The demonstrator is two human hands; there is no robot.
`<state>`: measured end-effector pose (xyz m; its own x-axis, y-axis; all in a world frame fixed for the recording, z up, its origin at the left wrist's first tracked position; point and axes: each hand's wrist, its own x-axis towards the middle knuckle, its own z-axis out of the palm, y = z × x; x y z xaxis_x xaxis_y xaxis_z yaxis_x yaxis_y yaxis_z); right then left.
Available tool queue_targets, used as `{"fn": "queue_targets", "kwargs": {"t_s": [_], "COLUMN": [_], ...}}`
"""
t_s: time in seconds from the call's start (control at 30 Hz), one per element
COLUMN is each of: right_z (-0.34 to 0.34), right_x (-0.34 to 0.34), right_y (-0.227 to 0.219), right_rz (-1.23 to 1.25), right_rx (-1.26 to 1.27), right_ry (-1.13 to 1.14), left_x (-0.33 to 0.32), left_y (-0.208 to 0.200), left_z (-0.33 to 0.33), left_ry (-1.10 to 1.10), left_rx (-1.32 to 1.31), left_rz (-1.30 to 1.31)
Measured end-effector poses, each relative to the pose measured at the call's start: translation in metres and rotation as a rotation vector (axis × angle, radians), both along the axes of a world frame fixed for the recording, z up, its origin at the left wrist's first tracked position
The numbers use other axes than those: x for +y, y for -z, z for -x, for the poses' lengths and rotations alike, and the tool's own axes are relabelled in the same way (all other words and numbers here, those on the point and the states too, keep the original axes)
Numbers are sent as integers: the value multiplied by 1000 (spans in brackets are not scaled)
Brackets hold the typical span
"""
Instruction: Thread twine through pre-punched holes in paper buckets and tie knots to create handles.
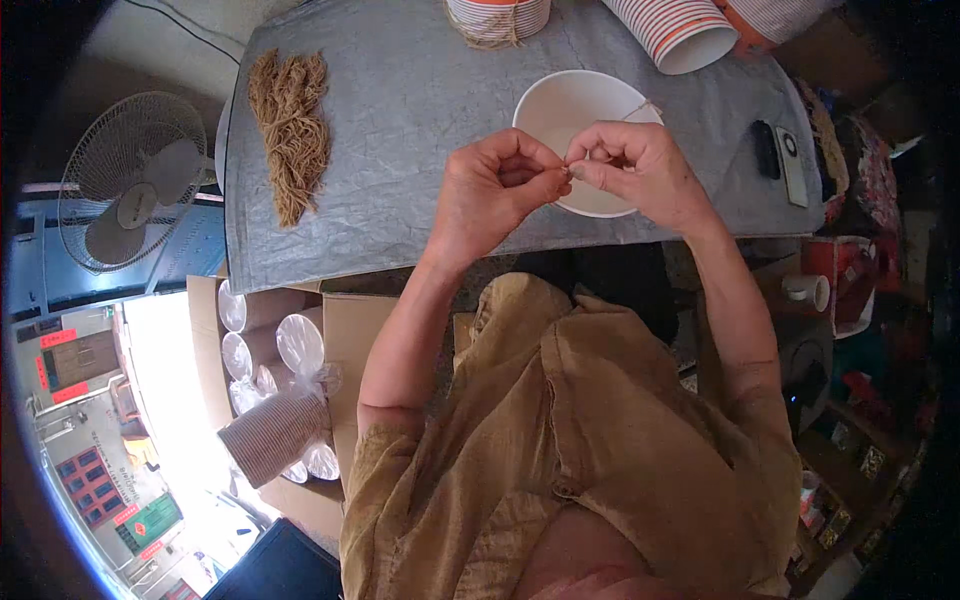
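Note:
Over the white paper bucket [590,95], my left hand [490,190] and my right hand [645,175] meet fingertip to fingertip. Both are closed in a pinch on a thin bit of twine, mostly hidden by the fingers. A strand of twine [643,108] shows at the bucket's right rim, behind my right hand. The bucket stands near the table's front edge, its open mouth facing me. On the left of the table lies a bundle of brown twine [290,135], gathered around its middle.
A grey sheet covers the table [400,130]. Orange-striped stacked buckets [675,35] lie at the far right, with another stack [498,18] at the far middle. A phone [793,170] rests at the right edge. A fan [135,185] and a carton [345,360] of wrapped cup stacks are left.

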<state>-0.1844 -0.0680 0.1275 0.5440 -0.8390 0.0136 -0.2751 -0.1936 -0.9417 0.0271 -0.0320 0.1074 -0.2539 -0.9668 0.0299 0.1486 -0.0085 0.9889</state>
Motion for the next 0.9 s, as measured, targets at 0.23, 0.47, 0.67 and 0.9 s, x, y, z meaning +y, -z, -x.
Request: {"fn": "queue_targets", "kwargs": {"t_s": [0.23, 0.47, 0.67, 0.9], "right_z": [-7, -2, -5, -5], "right_x": [6, 4, 5, 6], "right_y": [2, 5, 5, -1], "right_rz": [84, -46, -98, -107], "right_rx": [-25, -230, -163, -103], "right_ry": [-60, 44, 13, -34], "left_x": [-2, -2, -4, -2], "left_y": [-3, 4, 1, 4], "left_z": [0, -1, 0, 0], "left_ry": [-18, 3, 26, 10], "left_rx": [-72, 80, 86, 44], "left_rz": [-59, -53, -52, -20]}}
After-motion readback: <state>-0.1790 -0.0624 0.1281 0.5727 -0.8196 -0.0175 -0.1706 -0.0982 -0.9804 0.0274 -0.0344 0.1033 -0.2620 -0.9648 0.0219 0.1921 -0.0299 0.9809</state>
